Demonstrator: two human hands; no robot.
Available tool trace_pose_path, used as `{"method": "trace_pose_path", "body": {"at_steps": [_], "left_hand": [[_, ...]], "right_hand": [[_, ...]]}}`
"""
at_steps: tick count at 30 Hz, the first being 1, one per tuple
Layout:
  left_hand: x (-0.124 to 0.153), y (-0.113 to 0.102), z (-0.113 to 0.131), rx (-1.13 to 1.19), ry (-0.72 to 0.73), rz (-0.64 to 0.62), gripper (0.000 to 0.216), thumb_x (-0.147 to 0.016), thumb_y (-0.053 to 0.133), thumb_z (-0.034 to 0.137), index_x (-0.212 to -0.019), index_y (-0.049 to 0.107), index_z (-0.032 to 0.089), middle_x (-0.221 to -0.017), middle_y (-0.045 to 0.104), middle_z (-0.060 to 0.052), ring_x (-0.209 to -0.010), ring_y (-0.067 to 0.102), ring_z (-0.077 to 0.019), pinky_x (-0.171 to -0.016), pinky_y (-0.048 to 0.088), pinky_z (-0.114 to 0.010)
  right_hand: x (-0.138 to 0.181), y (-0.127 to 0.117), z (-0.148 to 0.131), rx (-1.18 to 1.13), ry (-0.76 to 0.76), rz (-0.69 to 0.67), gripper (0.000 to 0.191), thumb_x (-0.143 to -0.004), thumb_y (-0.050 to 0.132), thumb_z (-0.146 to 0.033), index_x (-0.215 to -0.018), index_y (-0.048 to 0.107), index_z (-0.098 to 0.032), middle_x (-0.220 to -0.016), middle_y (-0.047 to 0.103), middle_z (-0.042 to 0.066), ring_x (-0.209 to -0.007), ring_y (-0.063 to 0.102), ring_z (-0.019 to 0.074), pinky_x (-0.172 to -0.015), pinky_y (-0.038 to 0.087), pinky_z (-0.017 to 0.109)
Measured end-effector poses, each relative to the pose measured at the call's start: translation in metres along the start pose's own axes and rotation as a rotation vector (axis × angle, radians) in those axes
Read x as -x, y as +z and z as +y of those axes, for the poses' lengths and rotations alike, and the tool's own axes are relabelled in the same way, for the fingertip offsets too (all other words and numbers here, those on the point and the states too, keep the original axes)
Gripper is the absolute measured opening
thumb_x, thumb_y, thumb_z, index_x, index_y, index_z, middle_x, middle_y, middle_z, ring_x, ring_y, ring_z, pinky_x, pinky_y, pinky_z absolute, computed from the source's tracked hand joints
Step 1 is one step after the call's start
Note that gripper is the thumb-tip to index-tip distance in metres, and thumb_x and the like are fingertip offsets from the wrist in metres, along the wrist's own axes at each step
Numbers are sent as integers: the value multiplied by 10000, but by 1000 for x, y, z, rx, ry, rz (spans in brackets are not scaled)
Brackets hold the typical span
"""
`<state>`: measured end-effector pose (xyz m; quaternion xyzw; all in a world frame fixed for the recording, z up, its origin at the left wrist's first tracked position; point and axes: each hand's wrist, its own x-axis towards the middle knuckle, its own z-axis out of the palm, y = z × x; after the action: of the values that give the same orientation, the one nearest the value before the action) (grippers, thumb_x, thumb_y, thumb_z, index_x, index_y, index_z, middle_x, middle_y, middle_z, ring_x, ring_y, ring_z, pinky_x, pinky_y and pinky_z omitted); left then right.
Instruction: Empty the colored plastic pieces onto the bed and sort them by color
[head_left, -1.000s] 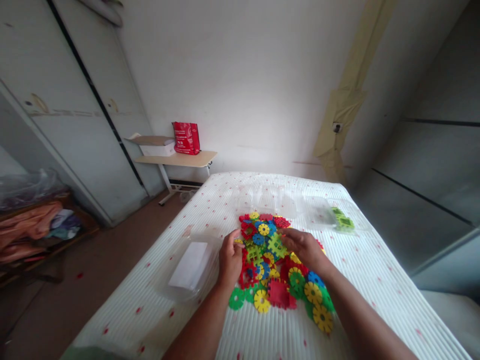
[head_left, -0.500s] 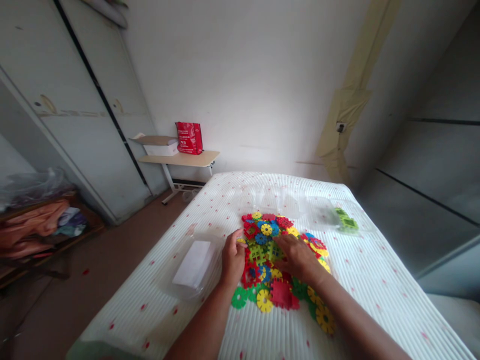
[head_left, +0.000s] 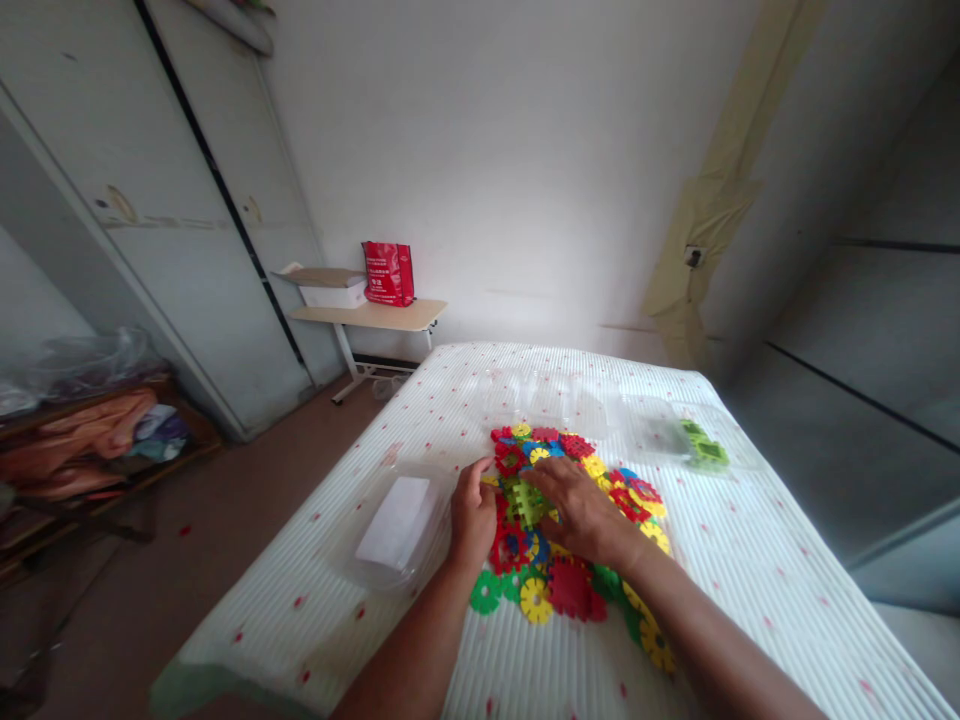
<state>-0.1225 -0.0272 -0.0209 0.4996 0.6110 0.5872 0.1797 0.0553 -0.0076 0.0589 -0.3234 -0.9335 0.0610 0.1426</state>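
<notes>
A pile of flat plastic building pieces lies on the bed: red squares (head_left: 571,588), yellow notched discs (head_left: 535,600) and green discs (head_left: 486,592), with some blue among them. My right hand (head_left: 585,508) reaches over the middle of the pile, fingers and thumb around a light green square piece (head_left: 527,503); its far edge is hidden by the fingers. At the pile's left edge rests my left hand (head_left: 474,518), thumb and forefinger apart, with no piece visible in it.
Left of the pile is a clear plastic container (head_left: 360,560) with a white paper (head_left: 395,522). Behind stands a clear divided tray (head_left: 637,425), light green pieces (head_left: 705,446) in its right end. A small table (head_left: 405,316) carries a red bag (head_left: 390,275) and a box (head_left: 334,296).
My right hand has moved left over the pile, and its fingers now surround the light green piece. My left hand stays beside the pile. The whole view has shifted slightly.
</notes>
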Motion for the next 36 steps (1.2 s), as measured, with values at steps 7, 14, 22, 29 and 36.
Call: {"method": "trace_pose_path", "body": {"at_steps": [7,14,22,29,36], "left_hand": [[0,0,-3,-6,-27,26,388,-739,414,37,-1046,593,191,-1023,641,-57,-938,591,-164,-857,469,-312],[0,3,-5,-5,-53,13,374,-750,414,40,-1042,594,190,-1047,637,-62,-987,585,-171,-899,455,-334],[0,2,-3,-1,-43,-3,383,-752,401,37,-1060,577,182,-1024,633,-63,-868,606,-148,-811,481,-301],[1,4,-10,34,-14,-25,380,-741,410,65,-1068,562,184,-957,616,-43,-733,608,-117,-730,486,-265],[1,2,-9,14,-7,-29,382,-733,404,66,-1055,569,190,-890,624,-32,-729,609,-127,-726,476,-268]], "right_hand": [[-19,12,-11,75,23,-199,467,-691,600,-184,-1156,555,-196,-1128,577,113,-1046,497,266,-820,416,367],[-20,17,-9,73,-36,-186,477,-699,602,-198,-1170,534,-197,-1131,598,92,-1050,495,256,-827,393,358],[-11,3,-2,133,37,-138,433,-684,627,-273,-1095,580,-147,-1043,602,131,-985,508,266,-864,363,386],[8,-16,28,132,248,-136,522,-686,598,-213,-1203,538,-181,-1161,581,121,-1088,489,268,-892,352,383],[12,-7,35,137,255,-194,495,-709,604,-259,-1198,550,-202,-1178,584,121,-1064,517,268,-854,381,380]]}}
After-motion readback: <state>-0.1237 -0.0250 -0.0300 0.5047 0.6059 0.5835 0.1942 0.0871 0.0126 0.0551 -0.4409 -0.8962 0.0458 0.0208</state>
